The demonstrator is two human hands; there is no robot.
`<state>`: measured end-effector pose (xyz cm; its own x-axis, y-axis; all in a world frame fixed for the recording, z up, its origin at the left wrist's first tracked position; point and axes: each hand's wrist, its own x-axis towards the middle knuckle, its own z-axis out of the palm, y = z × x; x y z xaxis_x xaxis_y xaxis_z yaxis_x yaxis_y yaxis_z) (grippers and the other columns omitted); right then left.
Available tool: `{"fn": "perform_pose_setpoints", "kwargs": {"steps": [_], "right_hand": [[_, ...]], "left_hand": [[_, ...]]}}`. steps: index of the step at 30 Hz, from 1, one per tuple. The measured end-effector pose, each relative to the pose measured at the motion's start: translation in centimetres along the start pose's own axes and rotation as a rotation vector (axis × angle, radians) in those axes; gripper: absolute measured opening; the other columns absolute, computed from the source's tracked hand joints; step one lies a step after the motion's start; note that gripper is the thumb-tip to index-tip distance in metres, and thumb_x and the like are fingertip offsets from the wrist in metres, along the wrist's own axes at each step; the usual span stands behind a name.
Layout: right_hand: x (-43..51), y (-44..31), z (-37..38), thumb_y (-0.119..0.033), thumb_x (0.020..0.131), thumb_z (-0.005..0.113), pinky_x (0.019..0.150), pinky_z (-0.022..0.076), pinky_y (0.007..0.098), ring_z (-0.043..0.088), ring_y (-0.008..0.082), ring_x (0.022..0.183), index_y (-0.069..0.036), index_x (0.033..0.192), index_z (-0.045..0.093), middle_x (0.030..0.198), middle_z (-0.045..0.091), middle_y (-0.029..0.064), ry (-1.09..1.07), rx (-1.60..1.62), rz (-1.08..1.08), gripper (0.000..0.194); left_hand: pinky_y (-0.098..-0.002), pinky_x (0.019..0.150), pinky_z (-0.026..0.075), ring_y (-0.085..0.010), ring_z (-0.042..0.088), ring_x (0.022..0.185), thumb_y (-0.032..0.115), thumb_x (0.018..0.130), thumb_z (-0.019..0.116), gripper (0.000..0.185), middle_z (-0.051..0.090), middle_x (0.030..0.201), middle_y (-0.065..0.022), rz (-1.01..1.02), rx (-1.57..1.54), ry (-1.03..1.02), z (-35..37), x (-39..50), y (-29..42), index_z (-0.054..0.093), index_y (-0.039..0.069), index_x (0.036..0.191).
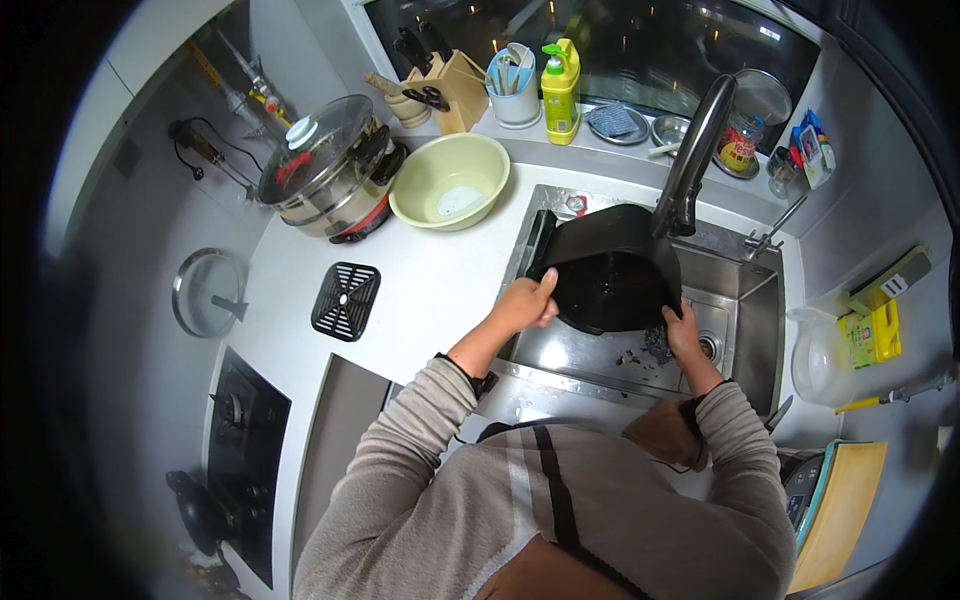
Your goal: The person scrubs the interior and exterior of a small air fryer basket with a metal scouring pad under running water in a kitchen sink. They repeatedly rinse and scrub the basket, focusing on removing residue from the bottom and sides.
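Note:
A black air fryer basket [611, 289] is tilted over the stainless steel sink [754, 322], its dark inside facing me. My left hand [529, 301] grips its rim on the left, thumb on top. At its lower right corner, my right hand [681, 330] holds the edge; those fingers are partly hidden. Beside my right hand, a dark grey scouring pad [658, 346] lies on the sink bottom among brown food scraps [634, 360]. Above the basket stands the metal faucet [694, 157]. On the white counter to the left lies a black slotted tray [346, 301].
Left of the sink are a pale green basin [450, 182] and a lidded steel electric pot [326, 169]. A yellow soap bottle [561, 94], knife block [450, 90] and utensil holder [514, 97] line the window ledge. A clear plastic bowl [823, 360] stands at the right.

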<state>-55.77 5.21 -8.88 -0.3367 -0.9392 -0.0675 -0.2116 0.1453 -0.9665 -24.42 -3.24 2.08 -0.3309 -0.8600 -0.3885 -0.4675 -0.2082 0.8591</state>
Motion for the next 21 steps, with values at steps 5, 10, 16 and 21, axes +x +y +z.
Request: {"fn": "perform_pose_setpoints", "kwargs": {"steps": [5,10,16,21], "right_hand": [[-0.2,1.8,-0.5,0.001,0.091,0.052,0.094,0.0421,0.0304,0.059,0.0215,0.108,0.001,0.136,0.046,0.115,0.064,0.0168,0.005,-0.028,-0.262,0.045],[-1.9,1.7,-1.5,-0.007,0.087,0.065,0.08,0.0481,0.0321,0.063,0.0219,0.088,0.001,0.133,0.048,0.097,0.066,0.016,-0.065,-0.157,-0.248,0.049],[0.5,-1.6,-6.1,-0.018,0.079,0.077,0.074,0.0487,0.0346,0.061,0.0213,0.082,0.001,0.124,0.058,0.088,0.064,0.0134,-0.51,-0.674,0.049,0.052],[5.7,-7.0,-5.6,-0.014,0.081,0.073,0.086,0.0477,0.036,0.061,0.0292,0.095,-0.005,0.131,0.055,0.105,0.063,0.015,-0.013,-0.665,-0.394,0.054]], "left_hand": [[-0.0359,0.097,0.049,-0.0273,0.061,0.115,0.055,0.1,0.04,0.072,0.059,0.126,-0.0201,-0.161,-0.857,-0.063,6.3,1.2,2.5,0.044,-0.008,0.133],[-0.0424,0.099,0.05,-0.0324,0.062,0.112,0.014,0.1,0.038,0.031,0.063,0.119,-0.0215,-0.081,-1.431,-0.089,8.5,3.7,2.8,0.054,-0.006,0.117],[-0.0385,0.083,0.058,-0.0288,0.07,0.092,0.008,0.097,0.043,0.023,0.069,0.102,-0.0205,-0.021,-1.301,-0.175,8.5,3.9,2.3,0.06,-0.006,0.103],[-0.0325,0.067,0.059,-0.0199,0.068,0.064,0.007,0.095,0.048,0.017,0.066,0.074,-0.0088,-0.046,-1.12,-0.191,7.1,2.4,3.2,0.058,0.002,0.081]]}}
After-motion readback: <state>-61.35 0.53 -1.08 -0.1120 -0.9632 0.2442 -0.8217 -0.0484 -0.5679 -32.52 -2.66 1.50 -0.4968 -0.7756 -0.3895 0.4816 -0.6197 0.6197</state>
